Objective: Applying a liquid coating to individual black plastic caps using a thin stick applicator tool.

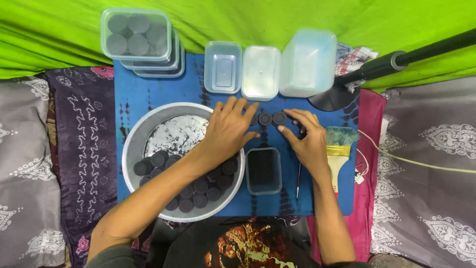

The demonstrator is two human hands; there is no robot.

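A short row of dark discs (271, 118) lies on the blue mat (148, 94), running left to right, just far of the small clear tub (263, 170). My right hand (306, 139) is nearer the row's right end: thumb and forefinger are pinched toward the rightmost disc (279, 117), touching or almost touching it, though I cannot tell whether it is actually gripped. That disc sits just left and far of my right palm. My left hand (229, 128) lies flat and unclenched, fingers spread over the row's left end, holding nothing that shows. More discs sit in the metal bowl (130, 149) at near left. A paintbrush (339, 149) lies just right of my right hand.
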